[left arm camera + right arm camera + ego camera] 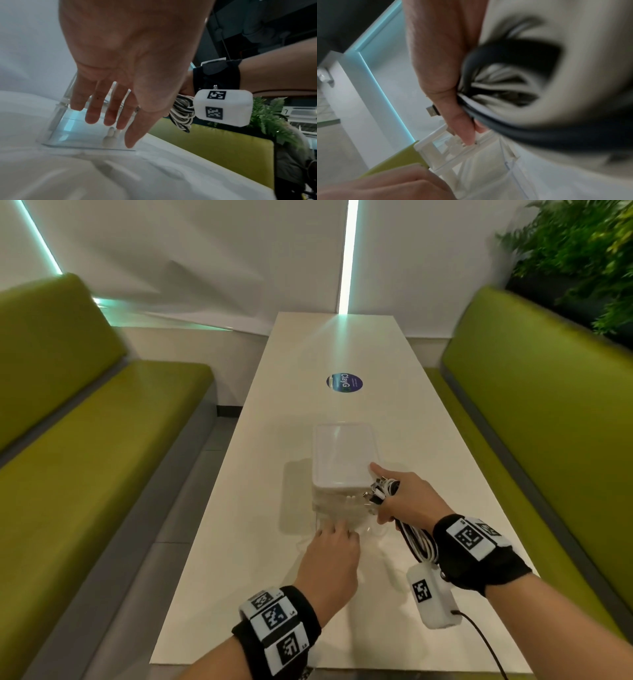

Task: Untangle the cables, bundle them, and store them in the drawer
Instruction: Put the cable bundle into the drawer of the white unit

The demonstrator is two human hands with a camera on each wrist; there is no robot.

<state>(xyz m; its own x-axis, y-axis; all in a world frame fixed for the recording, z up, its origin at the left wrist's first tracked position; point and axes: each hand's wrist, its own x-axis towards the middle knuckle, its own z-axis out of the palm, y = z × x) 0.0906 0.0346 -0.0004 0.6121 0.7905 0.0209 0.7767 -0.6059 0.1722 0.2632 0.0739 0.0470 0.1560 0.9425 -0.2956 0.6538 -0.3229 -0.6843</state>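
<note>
The cable bundle (416, 537), black and white cords looped together, looks light and floppy: the loops will likely sag and spring apart unless held across the whole coil, so the sound hold is round its middle, with the plugs (376, 491) gathered at one end. It hangs in the right hand (407, 501), whose fingers (462, 121) are clamped round the coil near the plug end while the index finger points out onto the top of the drawer unit (344, 460). The loops trail below the wrist, above the bench (260, 594). The left hand (334, 559) reaches with straight, slightly spread fingers (109, 112) to the clear bottom drawer (82, 129), touching its front; the plastic is probably light and slippery.
</note>
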